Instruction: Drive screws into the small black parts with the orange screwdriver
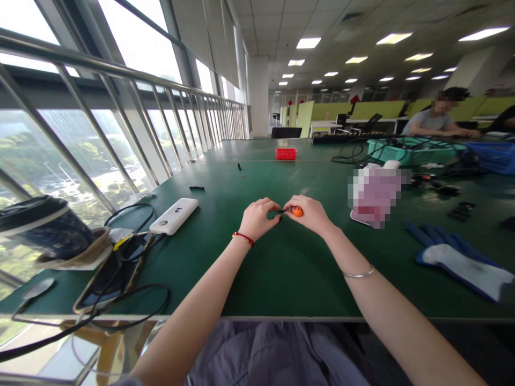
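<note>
Both hands meet over the middle of the green table. My left hand (pixel 257 217), with a red cord at its wrist, pinches a small black part (pixel 280 212) between thumb and fingers; its kind is too small to make out. My right hand (pixel 309 214) is closed around an orange-handled screwdriver (pixel 297 211), whose thin dark end points left at the black part. Whether the tip touches the part cannot be made out. Farther off on the table lie a black strip-like piece (pixel 197 187) and another small black piece (pixel 239 166).
A white power bank (pixel 175 216), a phone (pixel 112 273), cables and a cup (pixel 46 228) are on the left. A red box (pixel 286 154) stands ahead. To the right are a blue-white glove (pixel 462 260), a green basket (pixel 414 153), a blue basket (pixel 491 163) and a seated person (pixel 432 120).
</note>
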The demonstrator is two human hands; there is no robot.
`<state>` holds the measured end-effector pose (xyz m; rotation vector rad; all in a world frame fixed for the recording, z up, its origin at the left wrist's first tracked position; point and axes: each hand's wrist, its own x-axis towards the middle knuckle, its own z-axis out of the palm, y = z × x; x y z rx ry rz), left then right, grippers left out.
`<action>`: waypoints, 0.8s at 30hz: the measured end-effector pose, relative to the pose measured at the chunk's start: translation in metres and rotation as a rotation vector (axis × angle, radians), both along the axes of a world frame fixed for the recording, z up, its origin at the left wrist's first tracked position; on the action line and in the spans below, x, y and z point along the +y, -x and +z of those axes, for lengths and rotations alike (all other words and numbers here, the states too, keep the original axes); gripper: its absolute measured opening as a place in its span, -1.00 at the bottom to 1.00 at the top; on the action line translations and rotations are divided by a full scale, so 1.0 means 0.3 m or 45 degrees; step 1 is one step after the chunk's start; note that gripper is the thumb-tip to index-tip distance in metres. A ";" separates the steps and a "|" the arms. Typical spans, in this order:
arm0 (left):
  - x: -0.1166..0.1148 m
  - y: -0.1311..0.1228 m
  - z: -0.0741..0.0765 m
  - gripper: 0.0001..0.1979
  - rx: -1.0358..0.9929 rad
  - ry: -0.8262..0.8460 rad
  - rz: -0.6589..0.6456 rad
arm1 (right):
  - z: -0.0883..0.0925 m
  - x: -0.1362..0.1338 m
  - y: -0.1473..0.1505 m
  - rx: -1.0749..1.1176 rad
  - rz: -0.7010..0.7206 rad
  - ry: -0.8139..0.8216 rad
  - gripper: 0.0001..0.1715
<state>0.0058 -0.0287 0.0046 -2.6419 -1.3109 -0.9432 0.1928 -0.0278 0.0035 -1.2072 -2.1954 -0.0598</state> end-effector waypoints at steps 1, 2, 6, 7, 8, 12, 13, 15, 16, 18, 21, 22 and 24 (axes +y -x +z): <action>0.000 0.001 -0.001 -0.87 0.003 -0.006 0.012 | 0.000 0.000 -0.001 -0.001 0.009 0.006 -0.91; -0.001 0.002 -0.002 -0.88 0.007 -0.011 0.022 | 0.000 0.000 -0.002 -0.004 0.017 0.011 -0.91; -0.005 0.002 -0.001 -0.88 0.032 -0.021 0.046 | -0.001 -0.005 0.006 -0.023 0.039 0.023 -0.92; -0.007 0.002 0.002 -0.88 0.037 -0.020 0.048 | -0.001 -0.007 0.009 -0.026 0.044 0.025 -0.92; -0.010 0.002 0.005 -0.89 0.038 -0.015 0.053 | 0.000 -0.009 0.011 -0.022 0.051 0.029 -0.92; -0.023 0.005 0.018 -0.91 -0.065 0.053 0.126 | 0.009 -0.014 0.001 0.163 0.009 0.018 -0.84; -0.025 0.004 0.016 -0.90 -0.118 0.092 0.150 | 0.010 -0.013 -0.008 0.258 -0.048 -0.012 -0.80; -0.026 -0.003 0.003 -0.91 -0.209 0.200 0.184 | 0.006 -0.004 -0.031 0.445 -0.221 -0.092 -0.75; -0.024 -0.010 -0.009 -0.92 -0.232 0.257 0.193 | 0.001 0.003 -0.043 0.499 -0.314 -0.113 -0.72; -0.015 -0.028 -0.040 -0.94 -0.213 0.330 0.205 | -0.016 0.018 -0.063 0.506 -0.454 -0.106 -0.70; 0.003 -0.058 -0.080 -0.92 -0.125 0.333 0.252 | -0.047 0.040 -0.077 0.408 -0.479 -0.087 -0.69; 0.010 -0.065 -0.087 -0.90 -0.099 0.339 0.269 | -0.055 0.045 -0.077 0.385 -0.462 -0.091 -0.69; 0.021 -0.067 -0.085 -0.87 -0.055 0.358 0.290 | -0.066 0.050 -0.073 0.360 -0.438 -0.105 -0.68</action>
